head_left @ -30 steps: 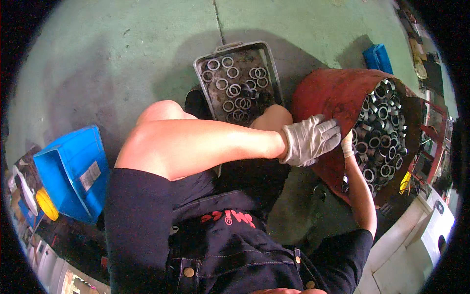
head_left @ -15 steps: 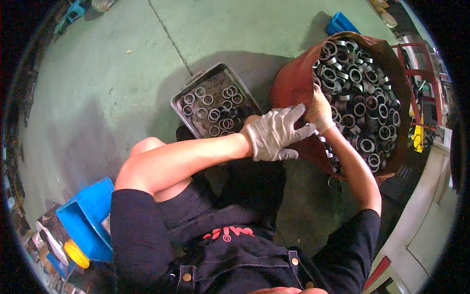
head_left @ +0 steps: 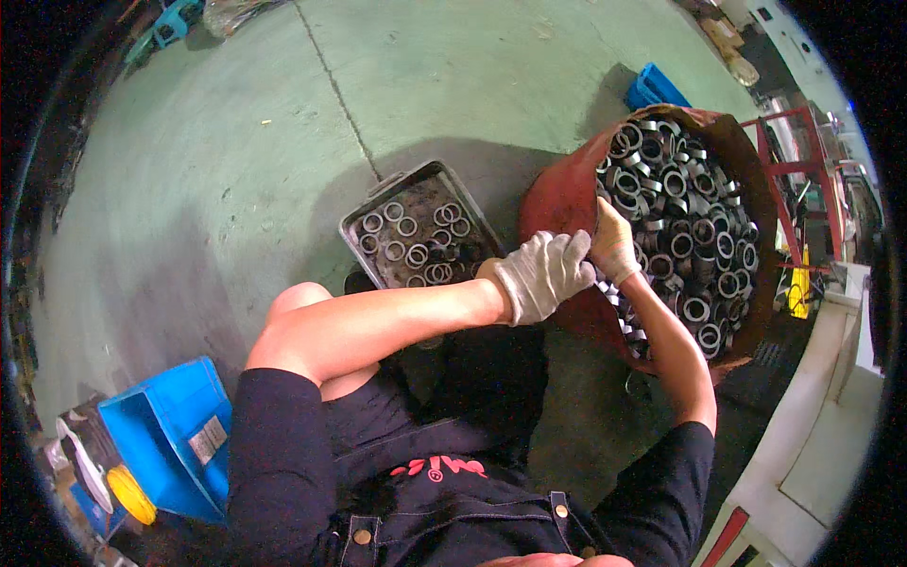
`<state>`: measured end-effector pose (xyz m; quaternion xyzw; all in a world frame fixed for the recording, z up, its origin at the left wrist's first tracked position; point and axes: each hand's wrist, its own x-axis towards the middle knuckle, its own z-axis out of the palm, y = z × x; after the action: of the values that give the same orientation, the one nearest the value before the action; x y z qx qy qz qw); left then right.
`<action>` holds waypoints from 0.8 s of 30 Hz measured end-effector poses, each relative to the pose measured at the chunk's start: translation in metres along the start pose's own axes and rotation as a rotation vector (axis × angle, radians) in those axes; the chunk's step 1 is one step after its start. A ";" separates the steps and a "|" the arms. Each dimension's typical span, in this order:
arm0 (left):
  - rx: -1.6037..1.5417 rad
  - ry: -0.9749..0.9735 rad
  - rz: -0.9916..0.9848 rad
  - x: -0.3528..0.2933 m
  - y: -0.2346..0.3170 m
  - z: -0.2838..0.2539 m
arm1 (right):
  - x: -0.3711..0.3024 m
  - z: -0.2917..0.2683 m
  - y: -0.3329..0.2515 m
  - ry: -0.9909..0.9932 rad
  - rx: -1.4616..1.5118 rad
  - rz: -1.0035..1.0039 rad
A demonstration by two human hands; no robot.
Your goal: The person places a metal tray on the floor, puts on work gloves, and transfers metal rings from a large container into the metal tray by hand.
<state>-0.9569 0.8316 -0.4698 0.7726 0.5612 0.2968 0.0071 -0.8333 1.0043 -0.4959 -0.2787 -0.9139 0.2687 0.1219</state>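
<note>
A red-brown drum [head_left: 567, 194] stands to the right, filled with many dark metal rings [head_left: 675, 183]. My left hand [head_left: 546, 276], in a grey-white work glove, is at the drum's near left rim with its fingers curled. What it holds, if anything, is hidden. Right beside it, my gloved right hand [head_left: 616, 248] reaches over the same rim, fingers closed and partly out of sight against the drum wall. I cannot make out what is in it. Left of the drum, a dark shallow tray [head_left: 356, 225] holds several loose metal rings [head_left: 395, 250].
A blue bin [head_left: 162, 416] stands at the lower left by a yellow round thing [head_left: 132, 495]. Another blue bin [head_left: 654, 87] is behind the drum. A red metal frame [head_left: 803, 170] and a pale cabinet [head_left: 803, 378] flank the right side.
The fingers of my left hand have gone from spread to curled at the drum's rim. My right hand stays at the rim. The whole view has shifted slightly, so the drum and tray appear lower.
</note>
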 end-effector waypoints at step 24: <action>-0.181 -0.124 0.583 -0.002 0.017 -0.032 | 0.036 -0.059 -0.149 0.039 0.313 -0.136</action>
<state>-0.9570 0.8133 -0.4386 0.9138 0.2858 0.2874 0.0250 -0.9067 0.9456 -0.3617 -0.1989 -0.8751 0.3937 0.1993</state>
